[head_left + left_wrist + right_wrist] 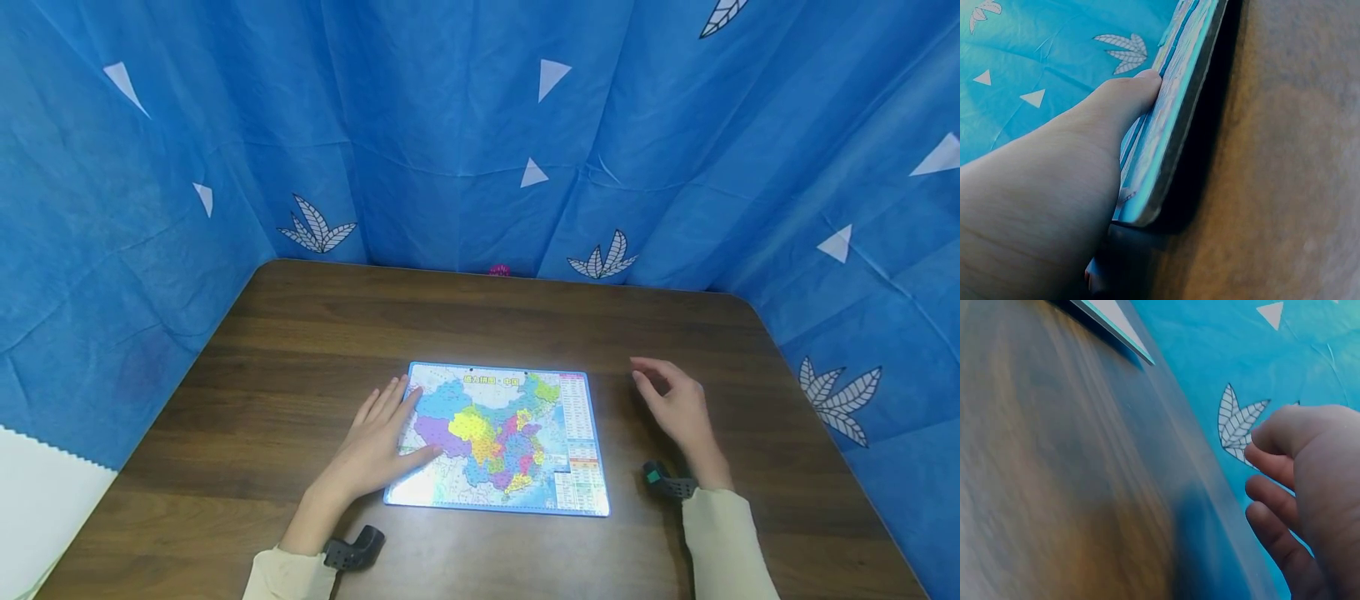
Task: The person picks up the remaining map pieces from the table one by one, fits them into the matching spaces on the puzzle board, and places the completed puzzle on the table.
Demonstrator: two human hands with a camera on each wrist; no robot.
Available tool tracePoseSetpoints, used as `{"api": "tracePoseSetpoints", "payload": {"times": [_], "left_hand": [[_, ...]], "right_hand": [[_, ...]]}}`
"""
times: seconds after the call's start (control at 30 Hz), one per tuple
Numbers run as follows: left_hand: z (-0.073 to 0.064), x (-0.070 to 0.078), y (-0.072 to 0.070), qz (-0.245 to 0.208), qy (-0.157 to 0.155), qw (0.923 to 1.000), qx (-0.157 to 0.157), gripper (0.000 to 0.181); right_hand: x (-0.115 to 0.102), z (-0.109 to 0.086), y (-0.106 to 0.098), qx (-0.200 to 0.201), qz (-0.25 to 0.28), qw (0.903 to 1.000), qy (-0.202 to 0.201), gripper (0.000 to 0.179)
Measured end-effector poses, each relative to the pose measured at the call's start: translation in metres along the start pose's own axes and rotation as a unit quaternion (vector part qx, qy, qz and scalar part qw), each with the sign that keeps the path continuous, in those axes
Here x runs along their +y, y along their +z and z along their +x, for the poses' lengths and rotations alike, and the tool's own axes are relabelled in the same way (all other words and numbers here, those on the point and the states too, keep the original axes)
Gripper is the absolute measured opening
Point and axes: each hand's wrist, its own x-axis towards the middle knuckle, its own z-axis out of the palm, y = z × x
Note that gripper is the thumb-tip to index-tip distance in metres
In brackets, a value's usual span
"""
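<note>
A map jigsaw board (480, 433) with a blue rim lies flat on the table, showing coloured regions and printed tables down its right side. My left hand (375, 450) rests on its left part, fingers straight and pointing away, thumb stretched across the lower left of the map. From the left wrist, the thumb (1110, 106) shows over the board's surface near its thick edge (1175, 125). To the right of the board, my right hand (678, 408) holds nothing; its fingers (1275, 531) hang loosely curled, thumb near the index finger.
Beneath everything is a dark brown wooden table (300, 333) with rounded far corners. A blue curtain (450, 108) with white leaf and triangle prints surrounds its back and sides. Dark wrist straps with camera mounts (356, 550) project at both wrists. Something white (45, 500) shows at the left.
</note>
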Motion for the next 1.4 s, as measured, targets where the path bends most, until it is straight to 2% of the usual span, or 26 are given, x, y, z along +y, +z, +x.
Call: {"api": "tracePoseSetpoints", "payload": {"times": [0.23, 0.53, 0.93, 1.4], "left_hand": [[-0.001, 0.0, 0.001, -0.002, -0.002, 1.0, -0.001, 0.097], [-0.002, 0.0, 0.001, -0.002, -0.002, 1.0, 0.0, 0.097], [-0.001, -0.001, 0.001, -0.001, 0.0, 1.0, 0.001, 0.097], [-0.001, 0.0, 0.001, 0.0, -0.004, 1.0, 0.0, 0.097]], "right_hand": [[0.007, -0.001, -0.01, 0.027, -0.011, 0.9992, 0.026, 0.03], [0.013, -0.001, -0.016, 0.062, -0.026, 0.9944, 0.081, 0.032], [0.018, -0.004, -0.019, 0.029, -0.039, 0.9891, 0.139, 0.038], [0.018, -0.004, -0.014, 0.003, -0.031, 0.9915, 0.126, 0.042]]}}
